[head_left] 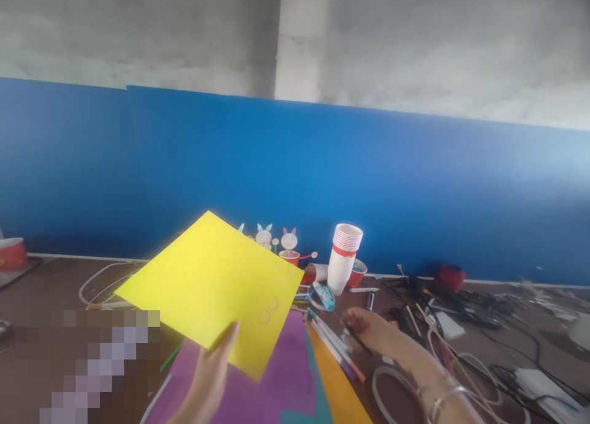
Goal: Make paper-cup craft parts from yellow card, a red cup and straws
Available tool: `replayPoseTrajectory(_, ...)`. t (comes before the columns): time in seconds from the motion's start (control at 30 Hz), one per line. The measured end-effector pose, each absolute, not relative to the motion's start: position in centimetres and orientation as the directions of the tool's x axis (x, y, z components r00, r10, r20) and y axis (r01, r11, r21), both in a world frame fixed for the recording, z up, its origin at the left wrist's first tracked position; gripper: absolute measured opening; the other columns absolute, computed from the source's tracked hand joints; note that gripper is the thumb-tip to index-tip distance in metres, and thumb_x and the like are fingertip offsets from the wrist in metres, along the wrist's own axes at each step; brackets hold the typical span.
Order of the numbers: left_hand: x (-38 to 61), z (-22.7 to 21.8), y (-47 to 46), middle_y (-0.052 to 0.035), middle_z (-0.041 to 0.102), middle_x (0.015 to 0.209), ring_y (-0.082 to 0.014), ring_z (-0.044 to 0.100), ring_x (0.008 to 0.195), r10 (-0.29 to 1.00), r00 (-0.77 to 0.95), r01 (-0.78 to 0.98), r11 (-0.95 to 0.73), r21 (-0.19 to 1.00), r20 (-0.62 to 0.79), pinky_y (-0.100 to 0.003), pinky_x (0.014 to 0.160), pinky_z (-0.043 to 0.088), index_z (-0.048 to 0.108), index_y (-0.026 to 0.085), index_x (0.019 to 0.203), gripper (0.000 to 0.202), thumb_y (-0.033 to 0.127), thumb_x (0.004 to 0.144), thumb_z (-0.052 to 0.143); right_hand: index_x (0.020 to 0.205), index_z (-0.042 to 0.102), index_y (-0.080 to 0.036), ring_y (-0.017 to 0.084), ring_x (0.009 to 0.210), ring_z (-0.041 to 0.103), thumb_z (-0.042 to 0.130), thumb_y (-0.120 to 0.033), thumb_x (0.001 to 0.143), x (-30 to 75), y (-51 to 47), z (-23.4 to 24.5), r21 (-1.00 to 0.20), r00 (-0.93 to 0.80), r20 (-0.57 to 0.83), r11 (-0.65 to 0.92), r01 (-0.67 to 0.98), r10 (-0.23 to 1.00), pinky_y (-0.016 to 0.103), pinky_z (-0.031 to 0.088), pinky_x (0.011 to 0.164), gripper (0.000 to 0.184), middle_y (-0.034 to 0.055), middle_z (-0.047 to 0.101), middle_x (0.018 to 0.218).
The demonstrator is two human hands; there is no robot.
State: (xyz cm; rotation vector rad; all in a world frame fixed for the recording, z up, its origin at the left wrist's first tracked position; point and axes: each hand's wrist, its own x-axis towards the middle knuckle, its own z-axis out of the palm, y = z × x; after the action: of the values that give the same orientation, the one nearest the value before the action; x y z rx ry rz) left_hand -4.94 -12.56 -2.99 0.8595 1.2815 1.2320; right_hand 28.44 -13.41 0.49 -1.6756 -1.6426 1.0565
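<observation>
My left hand holds up a yellow sheet of paper by its near edge, thumb on top; small circles are drawn near its right corner. My right hand rests on the table to the right, its fingers closed around a thin dark pen or marker. Under the yellow sheet lie a purple sheet and an orange sheet, with several markers between them and my right hand.
A stack of white and red paper cups stands by the blue wall, next to small bunny paper figures. Cables, sticks and a red object clutter the right side. A white ring lies near my right wrist. A red bowl sits far left.
</observation>
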Motion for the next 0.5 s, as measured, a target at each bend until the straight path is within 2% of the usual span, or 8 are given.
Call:
replayPoseTrajectory(0.03, -4.8, -3.1, -12.6, -0.0137, 0.06, 0.128, -0.031, 0.047, 0.127, 0.97, -0.125, -0.193, 0.184, 0.964, -0.21, -0.046, 0.111, 0.033, 0.068, 0.016, 0.104, 0.034, 0.039, 0.079, 0.065, 0.087, 0.058, -0.021, 0.013, 0.054, 0.05, 0.062, -0.035, 0.077, 27.4, -13.8, 0.4, -0.913, -0.096, -0.113, -0.066, 0.402, 0.989, 0.024, 0.036, 0.053, 0.018, -0.0049, 0.053, 0.058)
replayPoseTrajectory(0.1, -4.6, -3.5, -12.8, -0.0126, 0.061, 0.128, -0.0315, 0.047, 0.127, 0.975, -0.108, -0.207, 0.169, 0.964, -0.194, -0.047, 0.11, 0.034, 0.069, 0.017, 0.104, 0.036, 0.042, 0.08, 0.064, 0.095, 0.055, -0.022, 0.014, 0.066, 0.055, 0.06, -0.047, 0.081, 24.8, -14.4, 0.1, -0.984, -0.165, 0.009, 0.038, 0.174, 0.986, 0.025, 0.04, 0.06, 0.029, -0.0015, 0.059, 0.073)
replayPoseTrajectory(0.17, -4.3, -3.8, -13.0, -0.0116, 0.061, 0.128, -0.0318, 0.046, 0.128, 0.976, -0.097, -0.222, 0.168, 0.96, -0.194, -0.047, 0.111, 0.033, 0.07, 0.019, 0.104, 0.036, 0.044, 0.08, 0.063, 0.095, 0.057, -0.023, 0.016, 0.073, 0.056, 0.057, -0.054, 0.083, 22.2, -14.7, -0.3, -0.993, -0.156, 0.093, 0.104, 0.061, 0.983, 0.027, 0.042, 0.066, 0.033, 0.001, 0.06, 0.079)
replayPoseTrajectory(0.23, -4.1, -3.9, -13.2, -0.0105, 0.061, 0.128, -0.0315, 0.046, 0.127, 0.973, -0.106, -0.247, 0.175, 0.953, -0.206, -0.047, 0.111, 0.032, 0.07, 0.02, 0.104, 0.034, 0.043, 0.08, 0.063, 0.097, 0.057, -0.023, 0.017, 0.077, 0.057, 0.058, -0.056, 0.082, 20.1, -14.7, -0.8, -0.995, -0.127, 0.102, 0.102, -0.005, 0.987, 0.028, 0.043, 0.07, 0.036, 0.002, 0.061, 0.082)
replayPoseTrajectory(0.37, -3.9, -3.7, -13.4, -0.0099, 0.06, 0.129, -0.0296, 0.048, 0.126, 0.981, -0.061, -0.261, 0.165, 0.951, -0.187, -0.045, 0.11, 0.034, 0.067, 0.02, 0.109, 0.037, 0.042, 0.079, 0.065, 0.109, 0.059, -0.022, 0.017, 0.072, 0.054, 0.061, -0.061, 0.077, 18.3, -14.4, -1.1, -0.993, -0.038, 0.114, 0.115, 0.011, 0.993, 0.028, 0.041, 0.064, 0.05, 0.0019, 0.06, 0.075)
replayPoseTrajectory(0.5, -4.1, -3.8, -13.2, -0.0127, 0.06, 0.129, -0.0314, 0.043, 0.13, 0.97, -0.027, -0.232, 0.227, 0.946, -0.24, -0.047, 0.113, 0.029, 0.067, 0.016, 0.107, 0.041, 0.045, 0.077, 0.067, 0.096, 0.066, -0.02, 0.015, 0.063, 0.046, 0.063, -0.062, 0.075, 18.6, -14.5, -0.9, -0.983, -0.065, 0.147, 0.153, 0.097, 0.987, 0.027, 0.038, 0.06, 0.047, -0.0002, 0.052, 0.067)
